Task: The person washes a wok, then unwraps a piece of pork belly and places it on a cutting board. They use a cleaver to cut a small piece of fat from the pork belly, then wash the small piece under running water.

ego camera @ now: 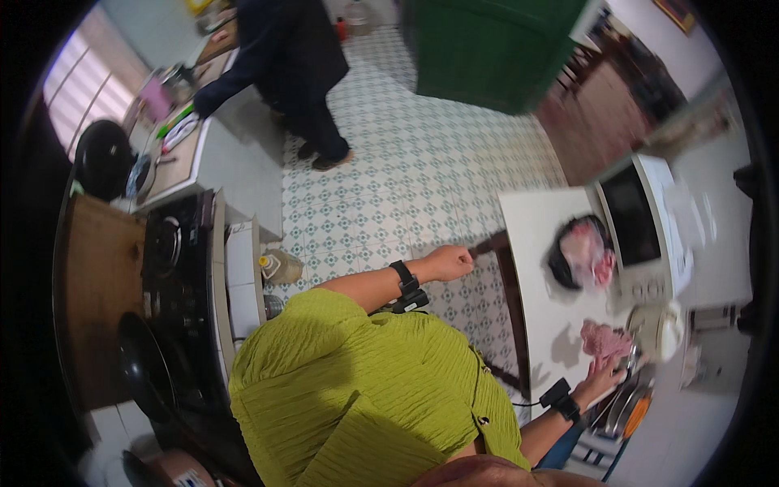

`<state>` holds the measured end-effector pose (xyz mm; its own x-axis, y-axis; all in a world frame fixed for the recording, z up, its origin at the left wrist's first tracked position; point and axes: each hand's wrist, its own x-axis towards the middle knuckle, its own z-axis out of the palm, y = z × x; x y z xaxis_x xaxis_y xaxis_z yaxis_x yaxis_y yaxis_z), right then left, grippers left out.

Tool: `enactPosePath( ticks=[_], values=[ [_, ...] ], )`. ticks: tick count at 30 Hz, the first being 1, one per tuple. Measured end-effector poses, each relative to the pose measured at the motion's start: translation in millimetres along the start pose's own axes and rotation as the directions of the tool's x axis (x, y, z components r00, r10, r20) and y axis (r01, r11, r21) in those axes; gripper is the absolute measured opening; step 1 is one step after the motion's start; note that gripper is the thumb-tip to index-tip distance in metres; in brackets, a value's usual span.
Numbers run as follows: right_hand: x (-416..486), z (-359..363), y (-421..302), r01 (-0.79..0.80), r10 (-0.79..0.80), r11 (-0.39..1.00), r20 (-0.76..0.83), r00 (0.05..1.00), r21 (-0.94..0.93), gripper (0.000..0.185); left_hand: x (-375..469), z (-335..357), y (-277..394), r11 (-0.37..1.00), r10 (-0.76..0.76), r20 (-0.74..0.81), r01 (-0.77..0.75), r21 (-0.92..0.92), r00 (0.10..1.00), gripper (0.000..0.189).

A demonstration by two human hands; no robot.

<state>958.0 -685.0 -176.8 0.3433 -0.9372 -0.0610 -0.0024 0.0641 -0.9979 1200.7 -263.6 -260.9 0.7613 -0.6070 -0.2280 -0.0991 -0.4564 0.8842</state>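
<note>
My left hand (451, 263) is curled into a loose fist in the air, near the dark wooden edge of a white-topped table (517, 243). Nothing shows in its fingers. My right hand (599, 382) reaches over the table's near right end, beside a crumpled pink cloth (605, 338). Its fingers are next to a shiny metal object (634, 358); blur hides whether they grip it. Farther along the tabletop sits a black bowl (563, 265) with a clear plastic bag (585, 255) of pink and red contents.
A microwave oven (633, 213) stands at the table's back, with a pale appliance (651, 332) beside it. Left are a black gas stove (173, 268) and a wok (146, 365). An oil jug (283, 268) stands on the tiled floor. Another person (286, 55) works at the counter.
</note>
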Motion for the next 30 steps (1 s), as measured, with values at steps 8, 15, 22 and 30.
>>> enactPosePath(
  ticks=[8, 15, 22, 30],
  values=[
    [-59, 216, 45, -0.119, 0.146, 0.989, 0.483, 0.864, -0.086, 0.028, -56, -152, -78, 0.949, -0.248, -0.334, 0.158, -0.274, 0.909, 0.032],
    [-149, 382, 28, 0.200, 0.134, 0.957, 0.934, 0.331, -0.208, 0.030, -99, -197, -118, 0.813, -0.459, -0.436, 0.167, -0.558, 0.774, 0.026],
    [-162, 482, 35, 0.251, 0.149, 0.953, 0.984, 0.095, -0.168, 0.031, -116, -229, -138, 0.815, -0.516, -0.584, 0.148, -0.561, 0.626, 0.027],
    [-147, 597, 42, 0.309, 0.130, 0.946, 0.989, -0.076, -0.100, 0.032, -98, -269, -131, 0.801, -0.576, -0.712, 0.106, -0.589, 0.403, 0.026]
  ],
)
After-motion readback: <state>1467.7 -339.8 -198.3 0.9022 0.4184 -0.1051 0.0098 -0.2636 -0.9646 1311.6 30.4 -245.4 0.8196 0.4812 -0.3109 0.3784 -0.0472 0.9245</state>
